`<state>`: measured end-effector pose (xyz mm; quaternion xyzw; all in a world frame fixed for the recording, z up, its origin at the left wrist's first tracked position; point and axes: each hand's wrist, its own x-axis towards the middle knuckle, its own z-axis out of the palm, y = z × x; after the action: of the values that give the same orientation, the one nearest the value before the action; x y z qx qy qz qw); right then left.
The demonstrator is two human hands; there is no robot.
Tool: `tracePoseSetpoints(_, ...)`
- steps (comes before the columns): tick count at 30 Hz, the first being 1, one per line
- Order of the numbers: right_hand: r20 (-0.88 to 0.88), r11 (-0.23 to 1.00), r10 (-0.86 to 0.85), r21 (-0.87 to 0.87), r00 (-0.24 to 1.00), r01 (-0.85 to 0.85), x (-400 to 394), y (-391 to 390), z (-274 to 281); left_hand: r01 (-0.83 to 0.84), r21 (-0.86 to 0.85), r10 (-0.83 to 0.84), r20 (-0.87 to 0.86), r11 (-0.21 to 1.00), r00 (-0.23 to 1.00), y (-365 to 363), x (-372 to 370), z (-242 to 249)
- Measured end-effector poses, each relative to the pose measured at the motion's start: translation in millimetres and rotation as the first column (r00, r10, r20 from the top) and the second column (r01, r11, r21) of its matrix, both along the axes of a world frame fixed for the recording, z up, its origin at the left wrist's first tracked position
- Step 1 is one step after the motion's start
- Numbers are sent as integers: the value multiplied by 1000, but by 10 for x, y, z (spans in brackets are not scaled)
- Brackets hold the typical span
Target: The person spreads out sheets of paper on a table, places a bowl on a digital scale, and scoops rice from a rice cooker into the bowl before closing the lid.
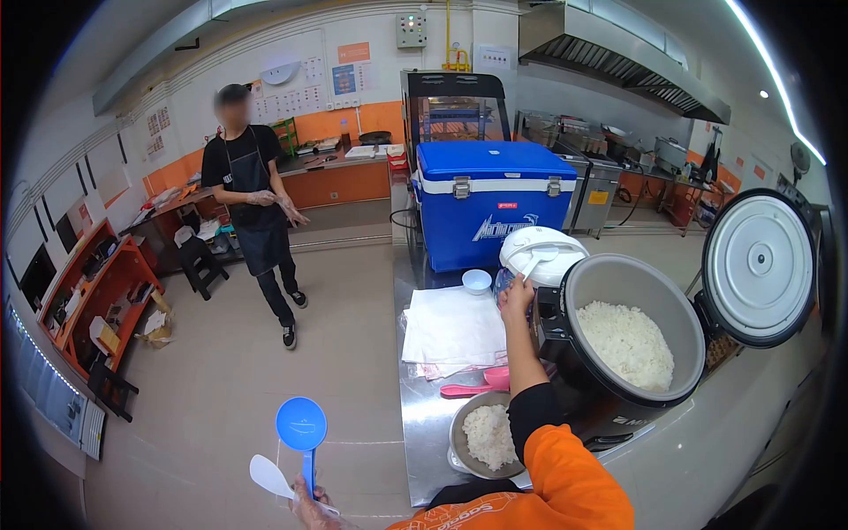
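My left hand (314,511) is closed around a blue scoop (301,424) and a white rice paddle (270,475), both held up over the floor beside the table. My right hand (516,299) reaches forward past the large rice cooker, its fingers closed at a white handle (531,263) on the white-lidded container (549,243). White rice (625,344) partly fills the open rice cooker (570,300), whose lid (761,269) is swung back to the right. Below my right arm a bowl (458,442) holds more rice. Beside it lies a pink scoop (495,378).
On the steel table (424,442) are white paper sheets (452,327), a small light-blue bowl (477,282) and a blue cooler box (495,199). A co-worker (252,194) in a dark apron stands at left. Black stools (201,263) and an orange shelf (97,283) line the left wall.
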<state>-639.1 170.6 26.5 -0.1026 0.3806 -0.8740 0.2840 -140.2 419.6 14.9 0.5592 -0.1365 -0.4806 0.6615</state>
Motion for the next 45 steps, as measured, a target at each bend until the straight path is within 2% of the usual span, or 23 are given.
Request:
tracePoseSetpoints(4, 82, 999, 17, -43, 996, -13, 10, 4, -89, 22, -1, -22, 4, 1000, 1000, -11, -16, -66)
tracePoseSetpoints(7, 205, 997, -20, 83, 979, 3, 121, 0, -249, 41, 7, -41, -10, 999, 999, -55, -102, -51)
tracePoseSetpoints(11, 255, 922, 308, 157, 917, -353, 305, 198, -207, 126, 7, -125, -101, 992, 987, -124, -115, -280)
tracePoseSetpoints(14, 110, 838, 510, 159, 853, -522, 853, 635, 252, 188, -84, -198, -133, 979, 971, -162, -314, -162)
tracePoseSetpoints(16, -38, 641, 763, 174, 645, -748, 1178, 1088, 557, 225, -180, -250, -136, 958, 959, -192, -513, 16)
tracePoseSetpoints(18, -310, 484, 866, 327, 392, -811, 1503, 1556, 713, 255, -216, -282, -102, 942, 954, -194, -726, 202)
tracePoseSetpoints(19, -339, 389, 902, 366, 269, -845, 1604, 1717, 623, 272, -228, -298, -87, 935, 951, -205, -831, 268)
tracePoseSetpoints(20, -355, 344, 916, 465, 184, -815, 1765, 1919, 691, 327, -272, -361, -87, 905, 928, -242, -936, 301)
tracePoseSetpoints(21, -359, 364, 913, 510, 191, -779, 1891, 2080, 588, 377, -301, -419, -86, 876, 904, -243, -1029, 331)
tracePoseSetpoints(23, -522, 483, 831, 506, 192, -715, 2012, 2263, 651, 538, -282, -562, -5, 795, 827, -210, -1244, 507)
tracePoseSetpoints(25, -511, 607, 761, 344, 399, -716, 2017, 2386, 824, 627, -290, -643, 49, 723, 764, -158, -1448, 582)
tracePoseSetpoints(28, -630, 755, 617, 302, 472, -583, 1796, 2586, 1068, 784, -350, -837, 2, 512, 547, -169, -1630, 911)
tracePoseSetpoints(31, -608, 860, 484, 198, 629, -471, 1555, 3057, 1459, 814, -404, -876, 59, 417, 479, -204, -1613, 1006)
tracePoseSetpoints(32, -617, 944, 328, 219, 715, -244, 1446, 3219, 1561, 824, -359, -883, 3, 438, 470, -239, -1572, 1002)
tracePoseSetpoints(33, -730, 956, 285, 165, 621, -243, 1256, 3351, 1755, 803, -308, -847, -16, 510, 531, -258, -1524, 967)
tracePoseSetpoints(35, -781, 986, 113, 163, 614, 25, 976, 3636, 2117, 750, -209, -772, -34, 627, 635, -331, -1461, 879)
tracePoseSetpoints(37, -859, 927, 16, 205, 512, 314, 428, 3732, 2313, 641, -138, -640, 56, 755, 766, -377, -1352, 686)
tracePoseSetpoints(39, -920, 740, 93, 320, 381, 592, -201, 3747, 2369, 540, -47, -530, 138, 840, 837, -404, -1194, 474)
tracePoseSetpoints(41, -903, 525, 368, 399, 222, 752, -452, 3613, 2526, 420, -9, -413, 168, 907, 895, -367, -1063, 196)
tracePoseSetpoints(42, -802, 374, 578, 426, 152, 824, -551, 3564, 2542, 366, -12, -358, 189, 930, 915, -336, -1006, 37)
tracePoseSetpoints(43, -749, 394, 660, 414, 61, 820, -921, 3551, 2326, 360, -2, -353, 190, 933, 916, -281, -975, -39)
tracePoseSetpoints(44, -620, 283, 784, 383, 18, 879, -1009, 3463, 2212, 345, 11, -341, 194, 938, 920, -229, -945, -61)
tracePoseSetpoints(45, -494, 95, 851, 476, 177, 874, -958, 3303, 2193, 327, 64, -333, 153, 943, 930, -214, -958, -85)
